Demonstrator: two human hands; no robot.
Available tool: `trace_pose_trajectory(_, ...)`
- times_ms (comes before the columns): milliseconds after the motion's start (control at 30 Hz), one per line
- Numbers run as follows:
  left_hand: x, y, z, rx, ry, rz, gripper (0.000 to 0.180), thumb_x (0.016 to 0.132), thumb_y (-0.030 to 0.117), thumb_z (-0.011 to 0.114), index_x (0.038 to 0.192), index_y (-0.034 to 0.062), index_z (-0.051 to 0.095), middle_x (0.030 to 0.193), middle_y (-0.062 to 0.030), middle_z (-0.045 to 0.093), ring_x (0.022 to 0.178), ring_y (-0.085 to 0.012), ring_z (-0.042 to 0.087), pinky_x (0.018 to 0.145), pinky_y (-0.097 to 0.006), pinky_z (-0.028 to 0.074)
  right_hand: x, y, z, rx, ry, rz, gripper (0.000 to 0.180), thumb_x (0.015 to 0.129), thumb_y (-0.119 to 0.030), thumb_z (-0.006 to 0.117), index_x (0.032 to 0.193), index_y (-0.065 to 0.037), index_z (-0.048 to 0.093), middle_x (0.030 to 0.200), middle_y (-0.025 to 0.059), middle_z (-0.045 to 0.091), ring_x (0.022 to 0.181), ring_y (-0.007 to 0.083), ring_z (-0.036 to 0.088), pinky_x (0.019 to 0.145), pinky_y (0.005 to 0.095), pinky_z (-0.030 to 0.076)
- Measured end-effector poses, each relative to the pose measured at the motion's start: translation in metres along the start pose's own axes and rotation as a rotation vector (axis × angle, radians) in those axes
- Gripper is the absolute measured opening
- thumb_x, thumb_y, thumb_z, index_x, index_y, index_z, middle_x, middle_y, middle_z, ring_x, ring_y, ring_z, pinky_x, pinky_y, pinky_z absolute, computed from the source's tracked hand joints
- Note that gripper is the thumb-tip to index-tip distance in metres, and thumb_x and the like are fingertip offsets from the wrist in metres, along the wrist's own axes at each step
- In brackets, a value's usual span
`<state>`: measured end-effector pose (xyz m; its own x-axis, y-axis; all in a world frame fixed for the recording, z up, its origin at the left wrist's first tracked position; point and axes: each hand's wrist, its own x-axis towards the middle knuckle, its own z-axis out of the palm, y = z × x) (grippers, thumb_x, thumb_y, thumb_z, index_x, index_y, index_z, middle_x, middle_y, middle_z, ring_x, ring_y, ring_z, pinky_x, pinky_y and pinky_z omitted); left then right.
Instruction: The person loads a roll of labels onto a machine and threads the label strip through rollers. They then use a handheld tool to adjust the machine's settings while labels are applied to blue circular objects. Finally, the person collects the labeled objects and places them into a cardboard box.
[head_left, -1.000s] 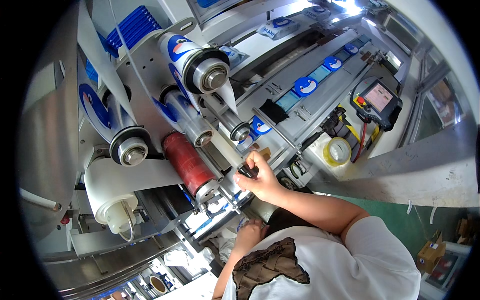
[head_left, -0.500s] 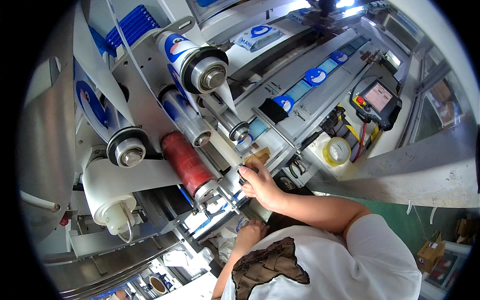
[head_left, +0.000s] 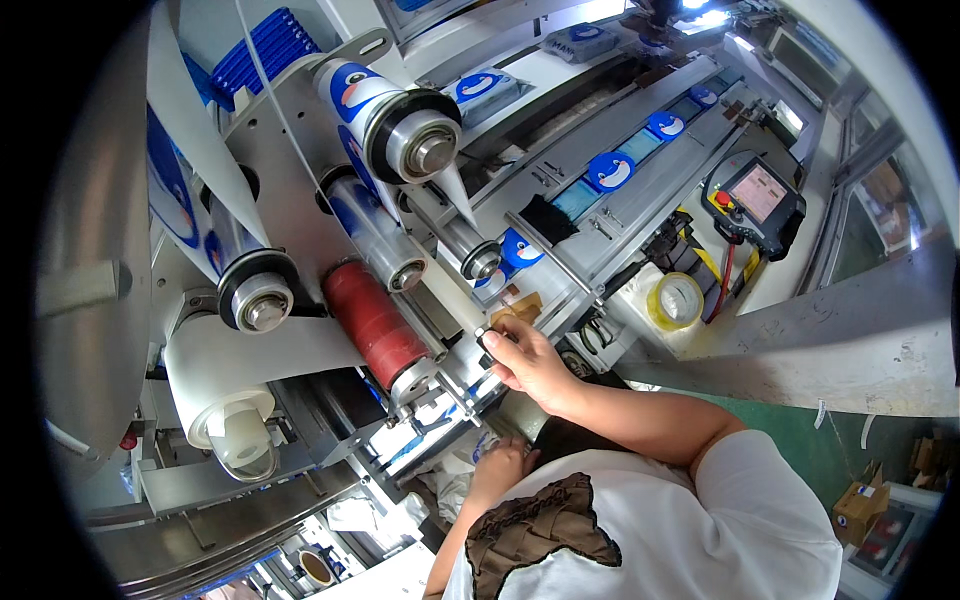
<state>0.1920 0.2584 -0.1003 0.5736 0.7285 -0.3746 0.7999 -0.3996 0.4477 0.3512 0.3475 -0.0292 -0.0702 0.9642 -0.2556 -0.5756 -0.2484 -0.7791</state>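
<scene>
Currently, right hand (head_left: 532, 365): grasping black knob (head_left: 487, 361), not yet released;
Left hand (head_left: 503, 465): below that; grip unclear;
Printed film (head_left: 357, 90): upper-left, already threaded

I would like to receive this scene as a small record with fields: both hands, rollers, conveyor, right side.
Right hand: grip closed around a small black knob
Left hand: low, close to the body; grip unclear
Rollers: red roller, with a white roll to its left
Conveyor: blue round patches along it
Right side: control panel, yellow tape roll
</scene>
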Motion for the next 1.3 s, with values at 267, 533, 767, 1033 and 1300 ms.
trace_pose_trajectory(267, 0.000, 0.002, -0.002, -0.030, 0.010, -0.012, 0.031, 0.084, 0.030, 0.057, 0.093, 0.0000, 0.058, 0.086, -0.0199, 0.061, 0.076, -0.0348, 0.063, 0.066, -0.041, 0.052, 0.003, 0.006, -0.006, -0.221, 0.055, -0.122, 0.027, 0.089, -0.033, 0.057, 0.084, -0.006, 0.057, 0.065, -0.0053, 0.048, 0.056, 0.0022, 0.038, 0.050, 0.0191, 0.031)
trace_pose_trajectory(533, 0.001, -0.003, 0.004, -0.010, -0.021, -0.003, 0.032, 0.085, 0.031, 0.056, 0.093, -0.0001, 0.058, 0.089, -0.0198, 0.061, 0.076, -0.0355, 0.063, 0.066, -0.041, 0.052, 0.000, -0.002, 0.003, -0.087, 0.036, -0.035, 0.024, 0.090, -0.033, 0.056, 0.083, -0.010, 0.052, 0.062, -0.0064, 0.042, 0.051, 0.0011, 0.038, 0.044, 0.0168, 0.027)
trace_pose_trajectory(767, 0.001, 0.000, 0.000, 0.001, -0.017, -0.002, 0.033, 0.085, 0.031, 0.056, 0.093, -0.0008, 0.057, 0.089, -0.0196, 0.061, 0.079, -0.0355, 0.062, 0.067, -0.041, 0.051, 0.001, -0.001, -0.001, -0.061, -0.018, -0.027, 0.021, 0.090, -0.032, 0.056, 0.086, -0.011, 0.051, 0.065, -0.0053, 0.046, 0.052, 0.0010, 0.044, 0.042, 0.0150, 0.028)
trace_pose_trajectory(1033, 0.000, 0.003, -0.003, -0.029, -0.014, -0.012, 0.034, 0.084, 0.032, 0.057, 0.094, -0.0008, 0.058, 0.090, -0.0192, 0.061, 0.081, -0.0349, 0.062, 0.071, -0.041, 0.051, 0.001, 0.001, -0.002, -0.060, -0.006, -0.011, 0.019, 0.089, -0.030, 0.057, 0.089, -0.012, 0.053, 0.069, -0.0059, 0.047, 0.054, 0.0012, 0.045, 0.044, 0.0141, 0.031)
trace_pose_trajectory(1300, 0.002, 0.000, -0.001, -0.013, -0.022, -0.006, 0.035, 0.085, 0.033, 0.055, 0.094, -0.0002, 0.058, 0.091, -0.0187, 0.061, 0.081, -0.0346, 0.062, 0.069, -0.041, 0.052, 0.004, -0.002, -0.010, -0.243, -0.065, -0.012, 0.026, 0.092, -0.037, 0.051, 0.091, -0.011, 0.053, 0.066, -0.0037, 0.050, 0.052, 0.0024, 0.046, 0.044, 0.0160, 0.035)
